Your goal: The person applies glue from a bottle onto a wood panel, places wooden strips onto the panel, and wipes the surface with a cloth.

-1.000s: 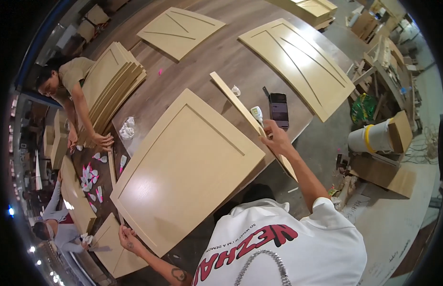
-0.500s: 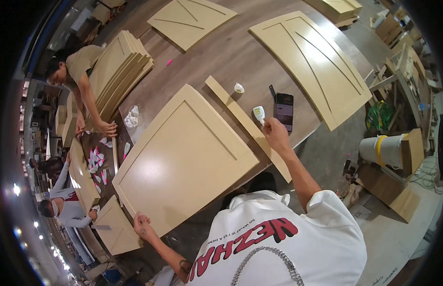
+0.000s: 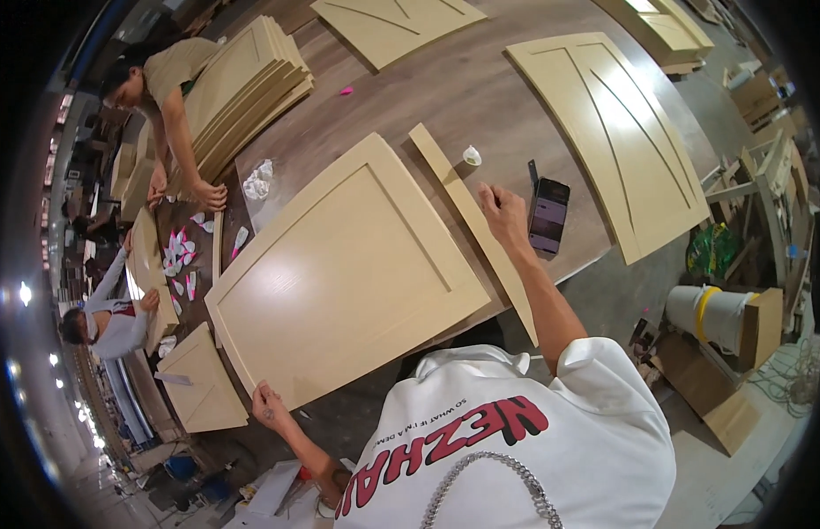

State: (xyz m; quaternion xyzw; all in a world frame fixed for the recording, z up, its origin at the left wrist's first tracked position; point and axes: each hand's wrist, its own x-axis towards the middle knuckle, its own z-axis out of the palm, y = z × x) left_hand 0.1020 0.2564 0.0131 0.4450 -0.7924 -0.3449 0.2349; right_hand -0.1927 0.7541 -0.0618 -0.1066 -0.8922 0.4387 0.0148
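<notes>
In front of me a large pale-yellow wooden panel (image 3: 339,273) with a recessed border groove lies at a slant on the table. My left hand (image 3: 267,407) is at its near left corner, fingers closed on the edge. Beyond the panel's right side runs a narrow strip of the same pale wood (image 3: 467,216). My right hand (image 3: 503,212) is closed beside this strip, its knuckles up; what it holds, if anything, is hidden. Just past that hand stands a small white cap-like piece (image 3: 472,155). A black phone (image 3: 549,216) with a lit screen lies to the right.
A grooved panel (image 3: 613,132) lies far right, another (image 3: 397,26) at the back. Left, a co-worker's hand (image 3: 209,195) is near stacked panels (image 3: 251,88) and several white-and-pink bottles (image 3: 177,251). Crumpled white paper (image 3: 258,180) lies nearby. A white bucket (image 3: 705,313) is right.
The view has shifted, moving the table's things rightward. My right hand has turned knuckles-up, and the small white bottle at its fingers is out of sight. My left hand stays at the panel's corner.
</notes>
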